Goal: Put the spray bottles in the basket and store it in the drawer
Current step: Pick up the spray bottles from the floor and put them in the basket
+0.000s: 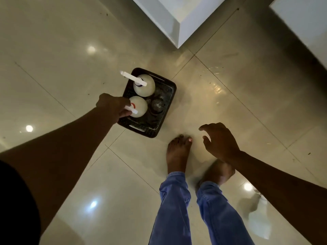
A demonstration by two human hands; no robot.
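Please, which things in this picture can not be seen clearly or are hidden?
- Nearer bottle: its spray head is partly covered by the left hand; the grip cannot be judged.
- Basket: its dark, reflective floor hides any further contents.
- Right foot: motion-blurred, partly behind the right hand.
- Drawer: not identifiable; white furniture is cut off by the top edge.

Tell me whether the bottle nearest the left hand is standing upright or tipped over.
Upright: the near spray bottle stands in the basket, its round top facing the camera, left hand on its nozzle.

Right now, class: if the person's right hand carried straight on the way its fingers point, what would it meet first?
The right hand points up-left toward the basket. It would probably meet the basket's near rim first, above the bare foot; height is hard to judge from this overhead view.
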